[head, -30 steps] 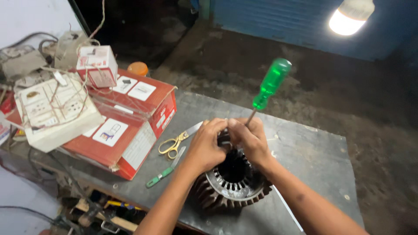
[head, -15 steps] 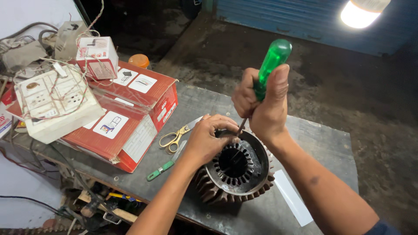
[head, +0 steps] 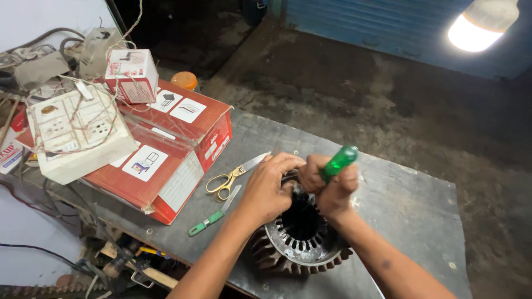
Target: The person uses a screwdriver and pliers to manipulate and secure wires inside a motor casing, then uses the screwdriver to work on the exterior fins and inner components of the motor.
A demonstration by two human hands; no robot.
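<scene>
A round slotted metal motor stator (head: 302, 241) stands on the grey metal table (head: 404, 205). My right hand (head: 330, 185) is wrapped around a green-handled screwdriver (head: 339, 160), whose shaft points down toward the stator's far rim and is hidden by my fingers. At that same far rim my left hand (head: 269, 188) presses down with its fingers curled; what lies under them is hidden. The two hands touch each other.
Yellow-handled scissors (head: 230, 178) and a small green-handled tool (head: 213, 218) lie left of the stator. A red cardboard box (head: 166, 155) carries a white switchboard (head: 77, 133) with wires and a small carton (head: 132, 75). A lit bulb (head: 481, 25) hangs top right.
My right hand lifted the screwdriver upright, then brought it down low and tilted at the stator's far rim. My left hand stayed on the rim.
</scene>
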